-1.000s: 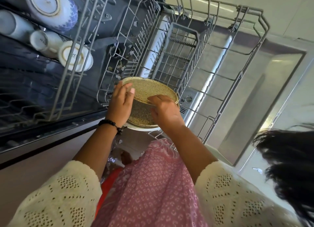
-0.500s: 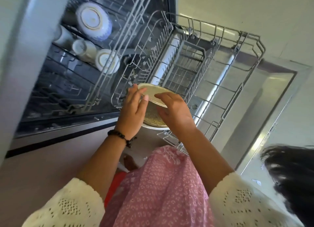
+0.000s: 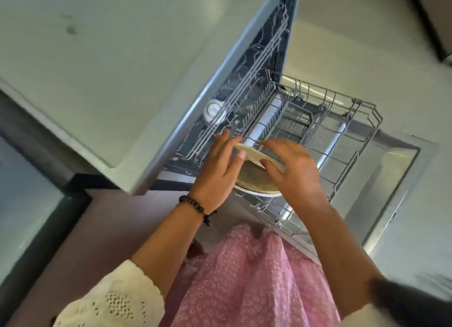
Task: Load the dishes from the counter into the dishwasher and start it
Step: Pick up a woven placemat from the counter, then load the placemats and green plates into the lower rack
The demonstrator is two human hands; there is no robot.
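1. Plate, speckled tan, held tilted on edge above the near end of the pulled-out lower rack; its upper rim sits among the rack's wire prongs.
2. Second plate, same speckled finish with a white rim, lying nearly flat just beneath the tilted one, at the near side of the rack.
3. Left hand, fingers straight and spread, pressed against the left rim of the tilted plate, thumb against its face.
4. Right hand, fingers curled over the right rim of the tilted plate, pinching it between fingertips and thumb.
5. Bracelet of dark beads around the left wrist.
6. Dishwasher, door folded down flat beneath the rack; the dark tub interior shows behind the upper rack.
7. Cup, white, lying on its side in the upper rack, well apart from the plates.
8. Counter, pale, running above the dishwasher at the upper left.
9. Pink patterned garment and cream knitted sleeve in the foreground.
10. Floor, pale tiles beyond the rack.
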